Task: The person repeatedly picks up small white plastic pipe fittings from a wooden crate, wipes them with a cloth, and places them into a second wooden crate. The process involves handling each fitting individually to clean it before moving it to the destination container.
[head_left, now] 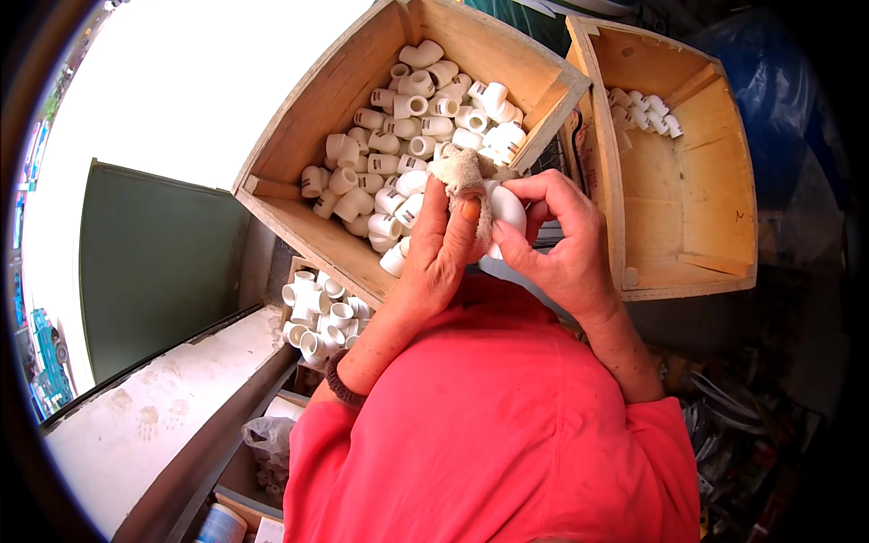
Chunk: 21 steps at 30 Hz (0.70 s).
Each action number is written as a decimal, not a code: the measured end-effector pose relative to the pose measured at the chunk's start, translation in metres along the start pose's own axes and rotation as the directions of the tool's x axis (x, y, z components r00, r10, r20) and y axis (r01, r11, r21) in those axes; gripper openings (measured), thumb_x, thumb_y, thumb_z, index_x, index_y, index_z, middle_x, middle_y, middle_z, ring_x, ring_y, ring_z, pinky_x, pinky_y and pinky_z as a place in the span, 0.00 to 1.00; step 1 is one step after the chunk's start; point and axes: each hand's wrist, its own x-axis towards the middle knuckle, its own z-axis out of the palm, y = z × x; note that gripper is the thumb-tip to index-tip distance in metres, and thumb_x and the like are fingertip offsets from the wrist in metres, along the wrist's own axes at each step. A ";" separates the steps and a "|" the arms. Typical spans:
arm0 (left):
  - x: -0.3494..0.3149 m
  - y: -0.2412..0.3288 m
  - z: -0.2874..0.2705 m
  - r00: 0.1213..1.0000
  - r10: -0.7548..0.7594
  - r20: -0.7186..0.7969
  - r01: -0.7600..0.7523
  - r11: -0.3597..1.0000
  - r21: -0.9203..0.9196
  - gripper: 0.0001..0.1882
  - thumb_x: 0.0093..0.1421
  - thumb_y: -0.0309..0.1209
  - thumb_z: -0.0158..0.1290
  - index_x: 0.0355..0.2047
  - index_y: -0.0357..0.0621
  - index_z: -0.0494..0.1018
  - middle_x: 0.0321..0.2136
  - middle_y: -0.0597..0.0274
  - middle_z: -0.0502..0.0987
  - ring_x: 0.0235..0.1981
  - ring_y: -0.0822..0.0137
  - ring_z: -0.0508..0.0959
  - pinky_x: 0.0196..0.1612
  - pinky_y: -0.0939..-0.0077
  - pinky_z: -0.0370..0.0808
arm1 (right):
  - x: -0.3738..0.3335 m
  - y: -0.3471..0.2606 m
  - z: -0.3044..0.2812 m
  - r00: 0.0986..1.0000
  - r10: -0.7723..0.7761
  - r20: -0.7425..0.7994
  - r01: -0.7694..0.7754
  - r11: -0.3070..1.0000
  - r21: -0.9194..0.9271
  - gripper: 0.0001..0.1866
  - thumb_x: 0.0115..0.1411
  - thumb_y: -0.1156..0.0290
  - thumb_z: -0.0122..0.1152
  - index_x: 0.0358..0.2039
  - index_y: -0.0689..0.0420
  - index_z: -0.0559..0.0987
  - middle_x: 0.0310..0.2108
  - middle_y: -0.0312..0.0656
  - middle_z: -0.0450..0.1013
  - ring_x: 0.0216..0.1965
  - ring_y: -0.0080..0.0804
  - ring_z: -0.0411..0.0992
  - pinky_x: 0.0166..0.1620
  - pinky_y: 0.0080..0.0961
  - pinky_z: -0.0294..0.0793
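Observation:
A white plastic pipe elbow (507,206) is pinched between the thumb and fingers of my right hand (570,240), in front of my chest. Pressed against its left side is a beige cloth (462,172), bunched up in my left hand (439,242). The cloth hides part of the elbow and some of my left fingers. Just beyond my hands stands a tilted wooden box (303,237) holding many similar white pipe elbows (384,142), some with dark printed marks.
A second wooden box (697,217) at the right holds several white fittings (644,113) in rows. White pipe fittings (317,312) fill a container by my left forearm. Lower left are a clear plastic bag (269,434) and a pale ledge (163,416) beside a dark green panel (158,271).

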 end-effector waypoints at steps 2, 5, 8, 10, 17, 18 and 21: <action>0.001 -0.002 0.004 0.999 -0.015 -0.043 0.011 0.997 -0.077 0.21 0.69 0.39 0.39 0.58 0.42 0.57 0.45 0.65 0.67 0.44 0.76 0.66 0.45 0.83 0.66 | 0.001 -0.001 -0.001 1.000 -0.026 0.005 0.026 0.999 -0.041 0.15 0.45 0.73 0.67 0.33 0.58 0.73 0.28 0.40 0.71 0.24 0.31 0.72 0.25 0.23 0.72; 0.004 -0.006 0.009 0.994 -0.006 -0.109 -0.012 0.987 -0.163 0.19 0.69 0.37 0.38 0.56 0.43 0.59 0.44 0.67 0.68 0.42 0.77 0.67 0.43 0.84 0.67 | 0.001 -0.002 0.000 0.997 -0.067 0.023 0.069 0.994 -0.080 0.16 0.44 0.72 0.68 0.33 0.58 0.73 0.28 0.41 0.71 0.23 0.33 0.72 0.26 0.24 0.73; 0.004 -0.009 0.009 0.990 -0.024 -0.139 -0.011 0.969 -0.248 0.18 0.69 0.36 0.38 0.55 0.42 0.61 0.43 0.67 0.69 0.40 0.77 0.70 0.41 0.84 0.69 | 0.002 -0.004 0.000 0.994 -0.097 0.040 0.101 0.990 -0.096 0.17 0.44 0.72 0.68 0.34 0.58 0.72 0.28 0.41 0.70 0.23 0.33 0.72 0.25 0.25 0.73; 0.004 -0.011 0.008 0.987 -0.021 -0.161 -0.027 0.957 -0.289 0.17 0.69 0.35 0.38 0.55 0.42 0.62 0.42 0.67 0.71 0.40 0.77 0.71 0.41 0.84 0.70 | 0.003 -0.003 0.000 0.990 -0.135 0.041 0.139 0.985 -0.102 0.17 0.43 0.72 0.69 0.34 0.58 0.72 0.28 0.41 0.70 0.22 0.33 0.72 0.24 0.24 0.73; 0.004 -0.013 0.003 0.985 -0.053 -0.166 -0.014 0.925 -0.380 0.16 0.68 0.35 0.40 0.51 0.40 0.67 0.37 0.65 0.75 0.33 0.79 0.75 0.33 0.86 0.73 | 0.002 0.000 -0.003 0.989 -0.132 0.066 0.135 0.990 -0.048 0.18 0.42 0.74 0.69 0.34 0.58 0.73 0.28 0.40 0.70 0.21 0.30 0.70 0.24 0.22 0.71; 0.004 -0.013 0.001 0.987 -0.070 -0.147 0.006 0.919 -0.393 0.16 0.68 0.36 0.41 0.50 0.40 0.68 0.36 0.65 0.76 0.31 0.79 0.75 0.31 0.87 0.73 | 0.003 -0.001 -0.006 0.989 -0.125 0.075 0.129 0.990 -0.051 0.18 0.42 0.75 0.69 0.34 0.58 0.73 0.28 0.40 0.70 0.21 0.29 0.70 0.24 0.22 0.71; 0.005 -0.007 0.004 0.969 -0.148 -0.196 0.058 0.913 -0.404 0.12 0.68 0.35 0.42 0.41 0.40 0.69 0.32 0.62 0.76 0.30 0.73 0.77 0.30 0.80 0.76 | 0.004 0.002 -0.006 0.990 -0.120 0.073 0.122 0.992 -0.021 0.17 0.42 0.76 0.68 0.34 0.58 0.73 0.28 0.39 0.71 0.22 0.29 0.70 0.24 0.21 0.71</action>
